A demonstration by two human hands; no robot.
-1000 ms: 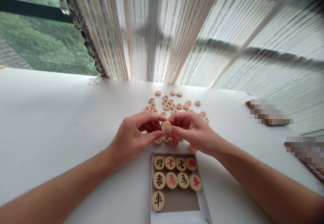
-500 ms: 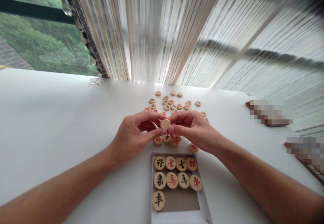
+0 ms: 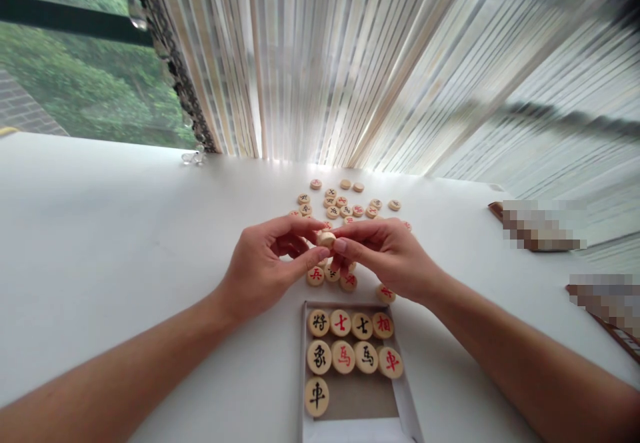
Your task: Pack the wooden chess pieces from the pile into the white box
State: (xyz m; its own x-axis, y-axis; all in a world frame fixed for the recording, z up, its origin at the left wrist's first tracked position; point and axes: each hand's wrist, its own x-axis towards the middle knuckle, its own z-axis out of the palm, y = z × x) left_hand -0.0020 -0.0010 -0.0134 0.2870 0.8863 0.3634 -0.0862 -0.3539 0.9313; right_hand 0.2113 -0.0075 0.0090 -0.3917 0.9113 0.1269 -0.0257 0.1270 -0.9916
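Observation:
Between the fingertips of both hands is a round wooden Chinese chess piece (image 3: 327, 239), held tilted above the table; no character shows on its visible side. My left hand (image 3: 273, 256) pinches it from the left, and my right hand (image 3: 377, 249) grips it from the right. Just below the hands lie loose pieces, among them a red-marked piece (image 3: 315, 275). Nearer to me stands a shallow white box (image 3: 303, 363) with two full rows of pieces, red and black characters facing up, and a black-marked piece (image 3: 317, 397) at the left of the third row.
Several more chess pieces (image 3: 346, 211) are scattered on the white table (image 3: 125, 243) beyond my hands, some partly hidden. Two brown-edged objects (image 3: 540, 229), blurred out, lie at the right. Striped curtains (image 3: 300, 63) hang behind the table, and a small clear ornament (image 3: 194, 157) rests by them.
The held piece has been turned in my fingers, its face now tipped more edge-on. Both hands keep hold of it. The view has shifted slightly; the box's pieces are unchanged.

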